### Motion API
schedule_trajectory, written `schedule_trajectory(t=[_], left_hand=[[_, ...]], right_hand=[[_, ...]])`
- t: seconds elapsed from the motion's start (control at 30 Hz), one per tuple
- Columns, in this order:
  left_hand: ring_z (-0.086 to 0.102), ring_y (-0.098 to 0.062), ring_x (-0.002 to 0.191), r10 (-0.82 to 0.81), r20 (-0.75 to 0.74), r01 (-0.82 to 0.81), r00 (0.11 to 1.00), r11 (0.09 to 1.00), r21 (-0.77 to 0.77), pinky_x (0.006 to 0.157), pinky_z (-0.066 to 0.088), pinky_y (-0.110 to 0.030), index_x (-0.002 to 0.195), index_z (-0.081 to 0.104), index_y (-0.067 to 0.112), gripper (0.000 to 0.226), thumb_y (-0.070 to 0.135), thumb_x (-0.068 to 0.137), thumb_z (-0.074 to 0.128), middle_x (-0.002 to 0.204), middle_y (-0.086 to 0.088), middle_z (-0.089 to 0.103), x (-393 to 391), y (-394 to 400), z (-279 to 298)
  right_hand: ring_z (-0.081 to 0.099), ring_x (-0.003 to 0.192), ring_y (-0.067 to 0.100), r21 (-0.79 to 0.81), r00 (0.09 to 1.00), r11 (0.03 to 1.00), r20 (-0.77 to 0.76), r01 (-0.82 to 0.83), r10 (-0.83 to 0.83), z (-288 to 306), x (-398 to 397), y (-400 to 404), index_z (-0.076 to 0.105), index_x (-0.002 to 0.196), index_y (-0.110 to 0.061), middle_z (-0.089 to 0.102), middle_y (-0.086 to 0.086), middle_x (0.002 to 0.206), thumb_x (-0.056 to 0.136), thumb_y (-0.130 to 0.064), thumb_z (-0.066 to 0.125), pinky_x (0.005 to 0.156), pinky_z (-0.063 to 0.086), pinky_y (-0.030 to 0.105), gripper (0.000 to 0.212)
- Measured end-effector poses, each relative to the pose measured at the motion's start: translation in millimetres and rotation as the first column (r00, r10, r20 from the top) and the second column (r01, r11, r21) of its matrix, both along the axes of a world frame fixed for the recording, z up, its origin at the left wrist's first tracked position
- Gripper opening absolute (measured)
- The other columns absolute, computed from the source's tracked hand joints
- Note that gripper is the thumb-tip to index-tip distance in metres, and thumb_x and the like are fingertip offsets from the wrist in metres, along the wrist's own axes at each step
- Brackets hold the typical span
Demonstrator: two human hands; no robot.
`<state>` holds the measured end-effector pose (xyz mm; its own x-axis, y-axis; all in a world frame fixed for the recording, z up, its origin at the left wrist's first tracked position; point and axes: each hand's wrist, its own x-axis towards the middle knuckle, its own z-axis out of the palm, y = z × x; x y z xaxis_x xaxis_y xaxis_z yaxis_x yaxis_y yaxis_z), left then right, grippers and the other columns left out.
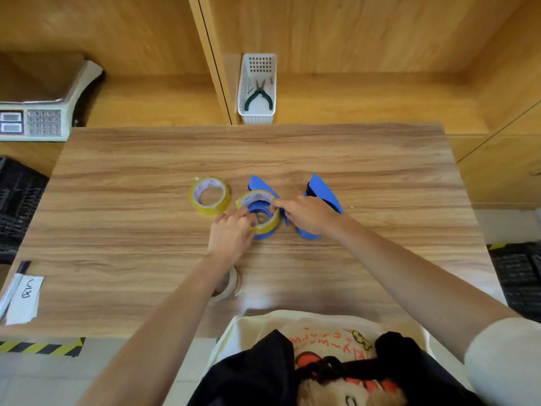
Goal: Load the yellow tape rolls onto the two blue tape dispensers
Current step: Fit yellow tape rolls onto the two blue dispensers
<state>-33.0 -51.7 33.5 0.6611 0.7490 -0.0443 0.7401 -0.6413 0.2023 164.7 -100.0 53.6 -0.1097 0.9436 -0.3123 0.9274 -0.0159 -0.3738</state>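
Observation:
One yellow tape roll (pixel 209 195) lies flat and free on the wooden table (pixel 146 230), left of centre. A second yellow tape roll (pixel 265 225) sits around the hub of the left blue dispenser (pixel 257 183). My left hand (pixel 231 234) grips this roll at its near left edge. My right hand (pixel 307 213) has its fingers on the roll's far right rim. The right blue dispenser (pixel 325 191) lies just behind and under my right hand, partly hidden by it.
A white basket (pixel 257 89) with pliers stands at the table's back edge. A scale (pixel 35 121) sits at far left. A pale tape roll (pixel 231 284) lies under my left forearm. A paper slip (pixel 25 297) lies at the near left corner.

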Motion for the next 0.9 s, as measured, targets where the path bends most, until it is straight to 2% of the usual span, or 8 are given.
schedule_trajectory(t=[0.17, 0.3, 0.43, 0.6, 0.7, 0.77, 0.83, 0.9], left_hand=[[0.069, -0.027, 0.083, -0.033, -0.044, 0.032, 0.999, 0.999, -0.026, 0.066, 0.05, -0.036, 0.083, 0.069, 0.017, 0.021, 0.018, 0.067, 0.082, 0.084, 0.0, 0.067, 6.8, -4.9, -10.8], [0.069, -0.025, 0.074, -0.041, -0.032, 0.041, 0.999, 0.999, -0.005, 0.059, 0.05, -0.034, 0.076, 0.067, 0.018, 0.027, 0.019, 0.059, 0.088, 0.076, 0.001, 0.066, 3.3, -7.6, -15.6], [0.07, -0.025, 0.079, -0.038, -0.072, 0.036, 0.997, 0.999, -0.027, 0.064, 0.051, -0.035, 0.079, 0.068, 0.017, 0.027, 0.02, 0.062, 0.088, 0.081, 0.0, 0.068, 0.9, -7.3, -22.4], [0.068, -0.026, 0.09, -0.019, -0.086, 0.014, 0.996, 0.998, -0.059, 0.073, 0.049, -0.037, 0.091, 0.068, 0.017, 0.021, 0.026, 0.076, 0.08, 0.094, 0.0, 0.068, 3.6, -3.2, -27.5], [0.066, -0.025, 0.096, -0.017, -0.097, 0.007, 0.995, 0.995, -0.095, 0.079, 0.047, -0.037, 0.098, 0.063, 0.018, 0.022, 0.029, 0.082, 0.074, 0.101, 0.001, 0.067, 5.7, -1.4, -31.0], [0.066, -0.026, 0.097, -0.017, -0.102, 0.005, 0.995, 0.993, -0.116, 0.08, 0.047, -0.037, 0.099, 0.061, 0.017, 0.023, 0.028, 0.083, 0.073, 0.103, 0.0, 0.067, 7.4, -1.1, -32.0], [0.066, -0.028, 0.096, -0.004, -0.114, -0.011, 0.993, 0.991, -0.132, 0.078, 0.047, -0.036, 0.101, 0.06, 0.016, 0.024, 0.027, 0.083, 0.072, 0.104, 0.0, 0.068, 9.3, -1.4, -31.5], [0.067, -0.03, 0.094, 0.019, -0.122, -0.037, 0.992, 0.988, -0.152, 0.076, 0.047, -0.036, 0.102, 0.058, 0.016, 0.026, 0.028, 0.083, 0.071, 0.105, 0.0, 0.068, 10.4, -1.6, -31.5]], right_hand=[[0.046, 0.066, 0.026, -0.018, 0.999, 1.0, 0.034, 0.014, -0.013, -5.0, -1.8, -8.7, 0.046, 0.129, -0.023, 0.053, -0.002, 0.085, 0.088, 0.004, 0.04, 0.044, 0.019, 0.032, 0.05], [0.046, 0.059, 0.026, -0.022, 0.999, 1.0, 0.043, 0.015, -0.014, -15.9, -4.1, -7.6, 0.042, 0.132, -0.026, 0.061, 0.008, 0.082, 0.086, 0.003, 0.039, 0.048, 0.031, 0.035, 0.054], [0.034, 0.05, 0.018, -0.036, 0.998, 0.999, 0.063, -0.017, 0.019, -20.2, -7.3, -7.3, 0.038, 0.137, -0.024, 0.039, 0.002, 0.064, 0.087, 0.004, 0.038, 0.046, 0.025, 0.035, 0.057], [0.035, 0.048, 0.016, -0.057, 0.999, 0.998, 0.05, -0.015, 0.018, -25.2, -8.7, -4.4, 0.04, 0.135, -0.022, 0.039, 0.0, 0.063, 0.089, 0.005, 0.039, 0.044, 0.024, 0.033, 0.054], [0.041, 0.052, 0.019, -0.095, 1.0, 0.995, 0.025, 0.004, -0.002, -29.2, -9.7, -2.8, 0.041, 0.132, -0.021, 0.047, 0.002, 0.069, 0.089, 0.005, 0.039, 0.045, 0.027, 0.034, 0.051], [0.049, 0.061, 0.023, -0.111, 1.0, 0.994, 0.001, 0.012, -0.012, -31.6, -11.9, -0.8, 0.043, 0.127, -0.018, 0.059, 0.006, 0.086, 0.089, 0.005, 0.04, 0.049, 0.031, 0.035, 0.045], [0.053, 0.071, 0.026, -0.127, 1.0, 0.992, -0.012, 0.019, -0.021, -33.2, -14.9, 1.4, 0.044, 0.123, -0.016, 0.063, 0.008, 0.1, 0.089, 0.005, 0.041, 0.052, 0.034, 0.036, 0.041], [0.054, 0.072, 0.027, -0.137, 1.0, 0.99, -0.01, 0.023, -0.024, -35.1, -17.2, 2.9, 0.044, 0.121, -0.015, 0.063, 0.008, 0.1, 0.087, 0.005, 0.042, 0.053, 0.034, 0.035, 0.039]])
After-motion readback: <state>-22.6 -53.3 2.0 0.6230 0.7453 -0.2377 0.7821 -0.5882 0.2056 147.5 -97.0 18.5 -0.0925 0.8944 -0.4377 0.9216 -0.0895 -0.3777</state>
